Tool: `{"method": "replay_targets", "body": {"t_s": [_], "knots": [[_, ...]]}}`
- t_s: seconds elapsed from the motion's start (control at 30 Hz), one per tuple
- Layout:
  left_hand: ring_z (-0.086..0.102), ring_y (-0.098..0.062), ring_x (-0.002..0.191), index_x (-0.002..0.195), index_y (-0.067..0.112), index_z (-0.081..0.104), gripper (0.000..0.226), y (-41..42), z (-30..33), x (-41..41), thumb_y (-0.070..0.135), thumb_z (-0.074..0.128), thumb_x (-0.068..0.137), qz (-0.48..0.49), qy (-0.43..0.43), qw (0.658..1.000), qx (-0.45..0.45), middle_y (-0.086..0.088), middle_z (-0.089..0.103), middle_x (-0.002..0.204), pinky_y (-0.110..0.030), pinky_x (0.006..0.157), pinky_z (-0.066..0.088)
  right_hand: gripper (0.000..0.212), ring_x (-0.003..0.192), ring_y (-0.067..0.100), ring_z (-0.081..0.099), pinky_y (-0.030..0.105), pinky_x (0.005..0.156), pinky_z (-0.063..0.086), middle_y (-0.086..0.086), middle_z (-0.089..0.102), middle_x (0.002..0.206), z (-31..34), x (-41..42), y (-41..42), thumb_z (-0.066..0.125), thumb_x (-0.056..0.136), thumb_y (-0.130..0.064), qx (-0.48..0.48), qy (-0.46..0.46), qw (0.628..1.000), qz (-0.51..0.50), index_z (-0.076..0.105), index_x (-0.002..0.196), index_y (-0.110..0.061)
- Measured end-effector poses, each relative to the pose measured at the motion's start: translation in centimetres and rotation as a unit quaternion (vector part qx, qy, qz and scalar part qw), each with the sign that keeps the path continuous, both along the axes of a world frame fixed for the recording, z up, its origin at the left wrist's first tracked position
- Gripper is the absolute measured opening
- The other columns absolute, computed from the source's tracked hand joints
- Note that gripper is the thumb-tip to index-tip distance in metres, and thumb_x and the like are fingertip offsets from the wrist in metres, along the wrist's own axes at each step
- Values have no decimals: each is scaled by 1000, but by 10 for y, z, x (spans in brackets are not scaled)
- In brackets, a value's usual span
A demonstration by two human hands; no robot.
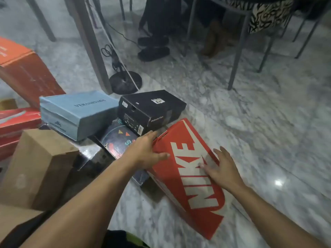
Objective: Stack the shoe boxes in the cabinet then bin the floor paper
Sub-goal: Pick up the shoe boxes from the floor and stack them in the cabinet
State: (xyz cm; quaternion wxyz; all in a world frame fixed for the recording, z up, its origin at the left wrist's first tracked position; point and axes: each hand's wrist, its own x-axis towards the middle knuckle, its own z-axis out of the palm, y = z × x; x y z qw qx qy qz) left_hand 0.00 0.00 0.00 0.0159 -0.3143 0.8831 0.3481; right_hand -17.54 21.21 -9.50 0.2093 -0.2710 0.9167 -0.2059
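On the marble floor [250, 122]: shoe boxes lie grouped at left and centre.
Red Nike box [189, 176]: tilted, lid facing up, just beside the black box [152, 108].
Left hand [145, 153]: gripping the Nike box's left edge, thumb on the lid.
Right hand [222, 169]: fingers spread and straight, resting flat on the lid.
Blue box [75, 113]: beside the black box, left.

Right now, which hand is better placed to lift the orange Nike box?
Probably the left hand: it already grips the far corner of the orange Nike box. The right hand only rests open on the lid.
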Motion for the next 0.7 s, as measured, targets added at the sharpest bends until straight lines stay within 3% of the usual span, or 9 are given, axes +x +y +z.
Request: {"method": "replay_targets", "body": {"t_s": [0.17, 0.3, 0.37, 0.43, 0.47, 0.53, 0.6, 0.7], "knots": [[60, -18, 114, 139, 30, 44, 84, 0, -10, -10, 54, 72, 64, -31, -7, 999, 8, 8, 62, 127, -39, 96, 49, 95, 150, 32, 12, 57, 114, 24, 8, 9, 164, -30, 19, 38, 66, 76, -65, 30, -41, 995, -85, 25, 152, -26], [63, -19, 106, 137, 28, 46, 76, 2, -17, -14, 34, 82, 70, -37, -19, 999, 16, 2, 66, 117, -33, 92, 50, 96, 150, 29, 7, 54, 116, 24, 8, 13, 163, -44, 38, 53, 71, 74, -59, -23, -91, 983, -160, 24, 151, -25], [65, -18, 98, 134, 29, 48, 75, 1, -19, -16, 31, 83, 68, -38, -25, 999, 13, 3, 68, 111, -30, 86, 51, 99, 149, 32, 13, 51, 113, 32, 10, 15, 160, -45, 48, 59, 71, 69, -63, -43, -117, 971, -203, 26, 149, -25], [64, -17, 91, 131, 29, 49, 73, 1, -21, -16, 27, 84, 67, -34, -33, 999, 12, 4, 68, 105, -28, 82, 50, 101, 147, 32, 19, 41, 101, 48, 11, 16, 159, -46, 57, 61, 71, 70, -63, -61, -158, 953, -252, 23, 151, -24], [65, -18, 91, 131, 29, 49, 74, 0, -22, -15, 25, 85, 65, -32, -40, 999, 15, 4, 69, 104, -29, 83, 51, 104, 145, 33, 26, 38, 92, 54, 10, 20, 158, -47, 61, 62, 72, 70, -62, -71, -188, 941, -273, 18, 153, -27], [67, -21, 92, 131, 31, 48, 80, -2, -24, -13, 23, 86, 61, -35, -53, 998, 22, 2, 71, 104, -35, 85, 54, 110, 133, 32, 45, 40, 91, 55, 3, 39, 149, -48, 68, 63, 73, 69, -61, -99, -235, 917, -306, 9, 154, -34], [68, -21, 90, 125, 32, 52, 75, -3, -25, -11, 21, 86, 59, -33, -58, 997, 24, 2, 72, 99, -36, 84, 55, 100, 118, 29, 56, 40, 93, 53, 1, 54, 132, -46, 71, 61, 75, 77, -49, -126, -251, 902, -328, 12, 153, -30], [65, -22, 83, 107, 32, 56, 57, -5, -18, -7, 16, 85, 61, -22, -56, 998, 16, 3, 68, 87, -29, 75, 51, 75, 102, 22, 55, 37, 92, 50, 3, 59, 123, -38, 74, 55, 74, 82, -41, -143, -229, 904, -331, 33, 142, -22]]}}
